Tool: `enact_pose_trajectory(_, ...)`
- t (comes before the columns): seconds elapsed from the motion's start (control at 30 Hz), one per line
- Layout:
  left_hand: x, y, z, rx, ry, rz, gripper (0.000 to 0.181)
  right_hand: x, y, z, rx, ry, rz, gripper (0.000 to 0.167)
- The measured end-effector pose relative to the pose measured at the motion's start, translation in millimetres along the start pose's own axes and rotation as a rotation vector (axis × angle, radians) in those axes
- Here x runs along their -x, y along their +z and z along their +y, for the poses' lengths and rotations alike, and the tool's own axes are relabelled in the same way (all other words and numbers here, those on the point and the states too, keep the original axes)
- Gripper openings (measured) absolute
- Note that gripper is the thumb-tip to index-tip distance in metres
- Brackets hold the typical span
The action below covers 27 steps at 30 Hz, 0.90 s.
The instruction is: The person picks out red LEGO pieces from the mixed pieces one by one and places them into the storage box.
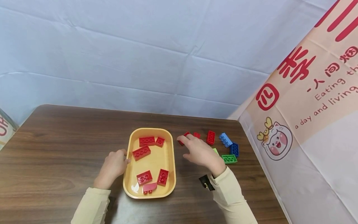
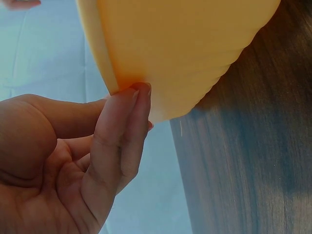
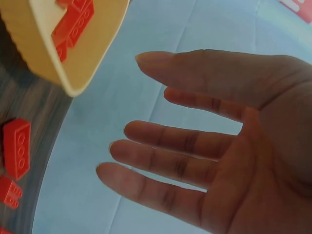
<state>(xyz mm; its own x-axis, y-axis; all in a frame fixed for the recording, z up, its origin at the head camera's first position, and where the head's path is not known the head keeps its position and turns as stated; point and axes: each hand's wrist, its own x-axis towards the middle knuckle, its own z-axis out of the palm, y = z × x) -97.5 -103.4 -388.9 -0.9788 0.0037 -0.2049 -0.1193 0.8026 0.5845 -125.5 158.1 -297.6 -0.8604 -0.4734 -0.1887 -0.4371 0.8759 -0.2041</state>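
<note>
Five loosely spread fingers of the right hand held nothing, near a red brick; the left hand pinched the rim of a yellow tray. Six red bricks lay inside. Rightward, more red bricks, blue bricks and green bricks sat on the brown table.

The table carries a yellow tray, red bricks, blue bricks and probably two green bricks.
</note>
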Motion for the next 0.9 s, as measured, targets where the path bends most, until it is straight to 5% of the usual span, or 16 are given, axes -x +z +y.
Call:
enact_pose_trajectory(0.23, -1.0, 1.5, -0.7, -0.004, -0.003, 0.000, 0.026, 6.6, -1.6, 28.0, -0.061, 0.073, 0.001, 0.055)
enact_pose_trajectory(0.9, -1.2, 0.0, 0.5, 0.001, -0.008, -0.018, 0.028, 19.2, 8.4, 83.8, -0.159, 0.084, -0.010, 0.046)
